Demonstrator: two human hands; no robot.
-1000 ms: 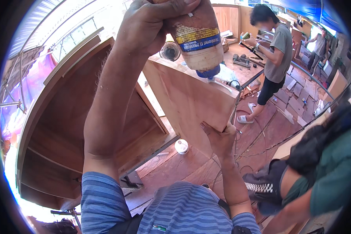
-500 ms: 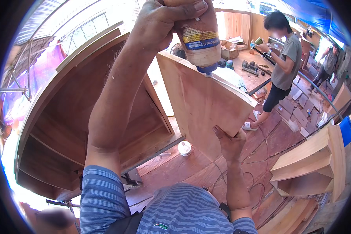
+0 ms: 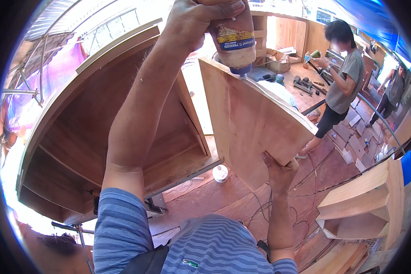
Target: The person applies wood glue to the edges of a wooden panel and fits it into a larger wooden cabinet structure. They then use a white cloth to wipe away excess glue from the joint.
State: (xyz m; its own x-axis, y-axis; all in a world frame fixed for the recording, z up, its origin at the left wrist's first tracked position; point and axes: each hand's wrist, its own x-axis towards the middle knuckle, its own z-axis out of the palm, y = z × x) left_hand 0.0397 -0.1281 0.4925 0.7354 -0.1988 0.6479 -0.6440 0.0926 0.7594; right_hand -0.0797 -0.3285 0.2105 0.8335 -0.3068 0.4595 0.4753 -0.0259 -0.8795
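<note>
The glue bottle [image 3: 235, 43] hangs upside down from the left hand [image 3: 192, 25], its body below the thumb and its nozzle [image 3: 243, 76] at the top edge of the wooden panel [image 3: 255, 114], nearer that edge's left corner than its right. Whether the tip touches the wood, I cannot tell. The panel rises from the right hand [image 3: 282, 176], which has it by the lower right edge, below the right corner.

The bottle is smeared brown, with a yellow and blue label and a blue cap; pale glue shows through its lower part. The panel is smooth, reddish-tan wood, and a white bead of glue [image 3: 278, 102] runs along its top edge from the nozzle toward the right corner.

The left arm reaches up and forward, the hand closed firmly round the bottle — thumb across the front, the other fingers mostly hidden. The right forearm rises nearly upright, its thumb on the panel's face — the fingers are largely out of sight behind it.
</note>
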